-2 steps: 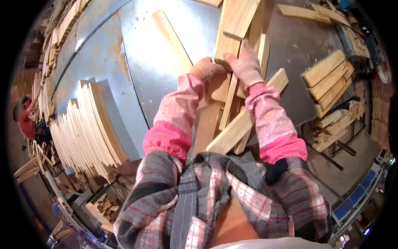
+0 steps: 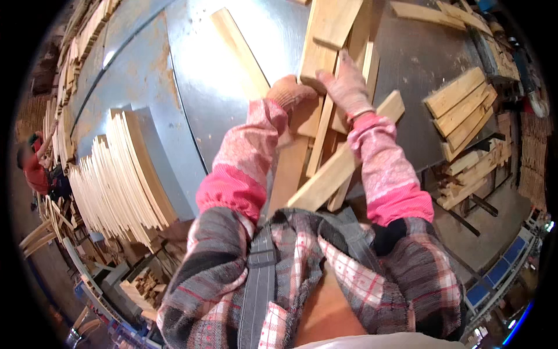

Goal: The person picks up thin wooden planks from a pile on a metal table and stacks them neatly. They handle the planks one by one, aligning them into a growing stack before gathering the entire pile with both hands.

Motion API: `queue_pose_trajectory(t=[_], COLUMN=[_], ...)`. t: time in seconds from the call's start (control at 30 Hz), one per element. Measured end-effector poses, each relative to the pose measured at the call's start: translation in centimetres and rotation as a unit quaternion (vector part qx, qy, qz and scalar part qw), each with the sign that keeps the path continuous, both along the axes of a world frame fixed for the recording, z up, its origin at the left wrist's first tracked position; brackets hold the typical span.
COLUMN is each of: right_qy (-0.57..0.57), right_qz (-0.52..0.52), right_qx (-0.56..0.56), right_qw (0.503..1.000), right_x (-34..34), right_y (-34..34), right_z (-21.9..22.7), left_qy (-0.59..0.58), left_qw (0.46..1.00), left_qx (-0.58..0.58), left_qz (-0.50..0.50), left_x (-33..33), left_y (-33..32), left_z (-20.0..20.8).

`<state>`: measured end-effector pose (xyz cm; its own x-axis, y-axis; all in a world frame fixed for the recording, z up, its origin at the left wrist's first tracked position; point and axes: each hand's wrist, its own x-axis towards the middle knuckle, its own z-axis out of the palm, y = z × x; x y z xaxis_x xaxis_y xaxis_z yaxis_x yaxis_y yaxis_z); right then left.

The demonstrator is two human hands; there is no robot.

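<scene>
Both my hands wear light knitted gloves and meet at the near end of a wooden board (image 2: 315, 63) on a metal tabletop (image 2: 192, 64). My left hand (image 2: 290, 93) curls round its left corner, fingertips partly hidden. My right hand (image 2: 347, 90) grips the right side, thumb on the near end and fingers along the edge. A second board (image 2: 338, 22) overlaps the far part of the held one. Beneath and nearer to me lie several loose boards, among them a narrow strip (image 2: 320, 139) and a thicker slanting piece (image 2: 325, 179).
Left of my hands a single board (image 2: 239, 52) lies slanted. A dense row of thin slats (image 2: 119, 180) stands at the left. More boards (image 2: 462, 110) lie at the right edge, above a rack of offcuts (image 2: 474, 174). Another person (image 2: 38, 168) in red works far left.
My left hand has shifted slightly away from me and its fingers look more curled at the board's end. My right hand stays on the board, almost unmoved.
</scene>
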<state>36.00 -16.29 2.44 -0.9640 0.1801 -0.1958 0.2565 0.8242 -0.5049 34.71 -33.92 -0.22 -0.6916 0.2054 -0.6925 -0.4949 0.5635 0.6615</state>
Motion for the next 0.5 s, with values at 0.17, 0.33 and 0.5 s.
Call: queue_pose_trajectory(t=[0.17, 0.33, 0.5], right_qy=[-0.049, -0.063, 0.02], right_qz=[0.129, 0.07, 0.015], right_qx=[0.057, 0.038, 0.01], right_qw=[0.989, 0.995, 1.0], right_x=[3.6, 4.4, 3.2], right_y=[1.5, 1.8, 1.6], right_z=[0.7, 4.0, 2.9], left_qy=[0.097, 0.066, 0.041], left_qw=[0.975, 0.989, 0.99], left_qx=[-0.184, -0.135, -0.132], left_qz=[-0.081, 0.003, 0.028], left_x=[4.4, 6.9, 6.9], left_y=[-0.8, -2.5, -1.5], left_z=[2.1, 0.0, 0.1])
